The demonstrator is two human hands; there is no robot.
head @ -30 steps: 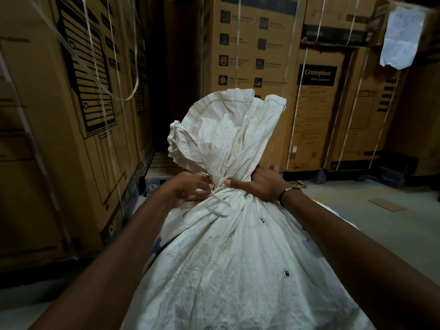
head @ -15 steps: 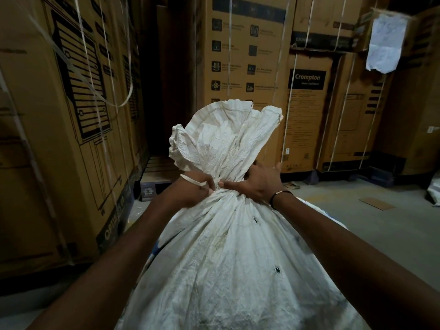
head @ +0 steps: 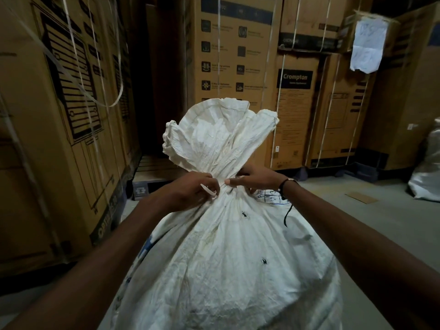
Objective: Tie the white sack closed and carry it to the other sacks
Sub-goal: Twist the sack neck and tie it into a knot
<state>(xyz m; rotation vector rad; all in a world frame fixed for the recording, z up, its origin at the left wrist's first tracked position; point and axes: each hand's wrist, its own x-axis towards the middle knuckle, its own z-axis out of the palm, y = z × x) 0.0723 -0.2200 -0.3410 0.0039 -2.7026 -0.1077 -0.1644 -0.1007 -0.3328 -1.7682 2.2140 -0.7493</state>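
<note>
We've got the big crumpled white woven sack [head: 226, 253] upright on the grey floor [head: 371, 225] right in front, neck gathered. Our left hand [head: 190, 190] is clenched on the thin pale tie strip [head: 209, 190] at the neck's left side; right hand [head: 257, 179] is pinched tight on the neck itself. Tall brown cardboard cartons [head: 233, 55] stand behind; another pale sack [head: 426, 177] sits far right.
</note>
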